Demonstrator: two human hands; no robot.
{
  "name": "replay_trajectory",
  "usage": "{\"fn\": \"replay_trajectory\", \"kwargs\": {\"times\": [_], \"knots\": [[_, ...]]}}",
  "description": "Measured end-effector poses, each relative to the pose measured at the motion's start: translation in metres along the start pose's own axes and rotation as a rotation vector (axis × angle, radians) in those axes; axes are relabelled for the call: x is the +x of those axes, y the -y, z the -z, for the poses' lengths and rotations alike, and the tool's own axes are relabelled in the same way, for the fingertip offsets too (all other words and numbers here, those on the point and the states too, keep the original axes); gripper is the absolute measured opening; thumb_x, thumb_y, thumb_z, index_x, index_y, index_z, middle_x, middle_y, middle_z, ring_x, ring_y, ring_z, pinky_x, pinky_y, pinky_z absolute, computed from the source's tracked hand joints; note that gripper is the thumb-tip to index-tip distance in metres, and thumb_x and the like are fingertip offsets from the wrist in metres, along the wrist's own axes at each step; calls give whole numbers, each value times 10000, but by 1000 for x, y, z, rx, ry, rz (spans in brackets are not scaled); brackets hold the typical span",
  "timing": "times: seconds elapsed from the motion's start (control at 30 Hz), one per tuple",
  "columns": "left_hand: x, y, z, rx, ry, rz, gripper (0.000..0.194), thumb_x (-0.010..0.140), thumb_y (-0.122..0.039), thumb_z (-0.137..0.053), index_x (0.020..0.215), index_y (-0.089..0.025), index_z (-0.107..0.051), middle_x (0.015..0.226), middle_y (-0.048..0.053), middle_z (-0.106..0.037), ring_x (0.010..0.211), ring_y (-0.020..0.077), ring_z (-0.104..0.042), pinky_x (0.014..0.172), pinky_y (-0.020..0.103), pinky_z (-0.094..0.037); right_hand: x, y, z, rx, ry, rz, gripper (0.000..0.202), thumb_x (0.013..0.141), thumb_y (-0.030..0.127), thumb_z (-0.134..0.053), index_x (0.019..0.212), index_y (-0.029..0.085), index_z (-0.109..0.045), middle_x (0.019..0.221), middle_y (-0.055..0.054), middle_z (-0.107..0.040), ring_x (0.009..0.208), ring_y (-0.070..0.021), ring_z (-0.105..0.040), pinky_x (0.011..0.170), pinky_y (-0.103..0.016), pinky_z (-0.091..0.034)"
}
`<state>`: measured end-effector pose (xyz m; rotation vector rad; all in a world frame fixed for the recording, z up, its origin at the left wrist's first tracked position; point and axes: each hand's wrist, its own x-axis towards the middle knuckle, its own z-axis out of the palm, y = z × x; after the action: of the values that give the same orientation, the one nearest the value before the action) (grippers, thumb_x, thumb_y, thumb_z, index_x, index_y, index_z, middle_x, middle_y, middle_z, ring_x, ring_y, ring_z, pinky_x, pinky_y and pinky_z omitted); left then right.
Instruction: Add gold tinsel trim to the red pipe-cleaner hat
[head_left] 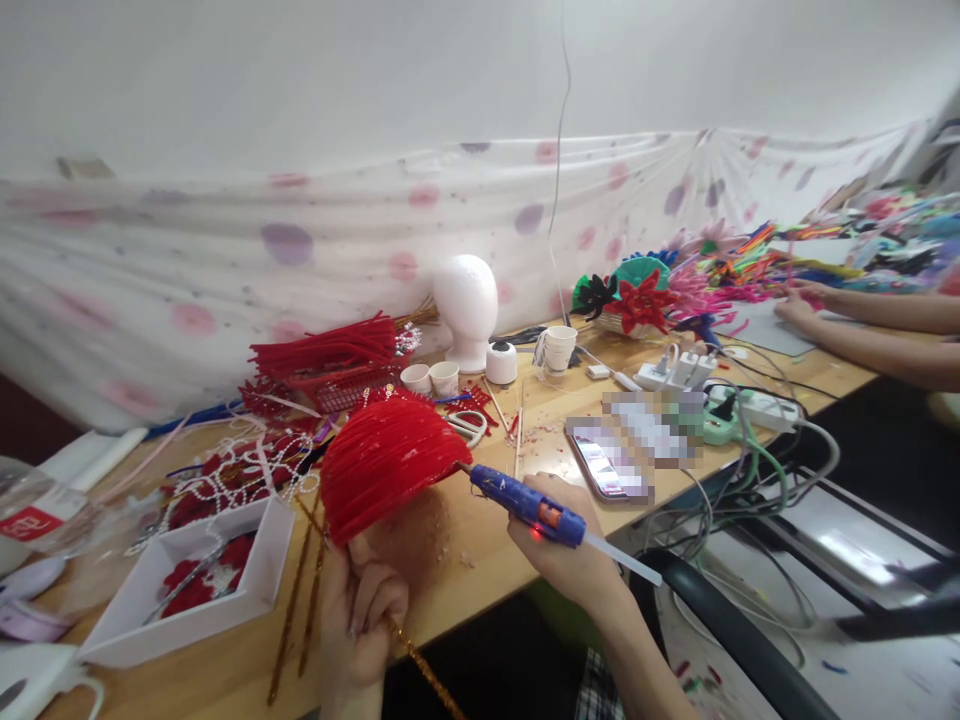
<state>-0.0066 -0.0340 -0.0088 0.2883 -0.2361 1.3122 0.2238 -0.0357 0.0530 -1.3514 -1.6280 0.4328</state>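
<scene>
My left hand point(365, 610) grips the gold stem of a red fan-shaped piece made of pipe cleaners point(386, 455), holding it up over the wooden table point(480, 540). My right hand point(559, 545) holds a blue hot glue gun point(525, 503) with a white glue stick poking out of its back. The gun's nozzle touches the right edge of the red fan. A small red light glows on the gun's underside.
A white box point(191, 590) of red flowers and beads sits at left, gold stems point(300, 600) beside it. A red basket of pipe cleaners point(337, 365), foam head point(466, 305), paper cups, scissors point(469, 425), phone point(604, 460) and power strips lie beyond. Another person's arms point(870, 320) rest at far right.
</scene>
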Motion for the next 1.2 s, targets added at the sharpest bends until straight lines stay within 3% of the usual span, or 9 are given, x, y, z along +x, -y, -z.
{"fn": "replay_trajectory", "kwargs": {"times": [0.27,0.47,0.57,0.73,0.87,1.03,1.2], "knots": [[0,-5,7,17,26,55,277,956,-138,-474,997,-238,-729,1023,18,-794,338,36,-194,331,165,-152,1,0,-1,-7,-9,14,154,693,219,-515,578,222,-413,567,20,-483,568,-148,-476,549,-265,-308],[1,-4,4,-2,14,45,255,934,-117,-490,996,-227,-712,1036,9,-792,338,29,-182,334,145,-159,1,0,-1,243,58,-91,155,740,259,-548,611,215,-475,573,37,-470,537,-127,-444,514,-251,-332],[1,-2,2,-20,2,48,248,924,-98,-520,999,-238,-711,1027,-7,-794,339,22,-163,340,142,-147,0,-2,-4,316,26,-110,123,737,262,-574,635,210,-528,575,35,-492,532,-127,-440,505,-249,-343],[1,-2,1,-21,5,49,240,914,-80,-544,988,-230,-716,1022,-9,-794,334,14,-156,333,149,-130,0,-8,-5,338,0,-164,68,740,261,-596,707,212,-629,603,15,-568,548,-145,-489,495,-245,-383],[1,-3,2,6,-3,33,240,922,-85,-552,1004,-240,-715,1024,-13,-794,335,14,-147,330,152,-123,2,-8,-2,285,-38,-203,109,734,267,-596,640,212,-595,567,18,-548,522,-141,-480,464,-239,-369],[2,2,2,139,-77,15,170,938,-121,-577,916,-210,-721,930,-19,-794,336,7,-164,340,137,-181,-8,3,6,247,-101,-59,185,805,290,-612,652,207,-547,587,30,-518,528,-128,-486,489,-241,-373],[12,24,-8,231,-199,-16,94,924,-213,-638,867,-189,-709,832,-41,-756,339,-2,-163,349,109,-243,-26,18,11,130,-76,194,245,834,201,-597,643,218,-445,601,44,-475,522,-111,-493,500,-237,-366]]}}
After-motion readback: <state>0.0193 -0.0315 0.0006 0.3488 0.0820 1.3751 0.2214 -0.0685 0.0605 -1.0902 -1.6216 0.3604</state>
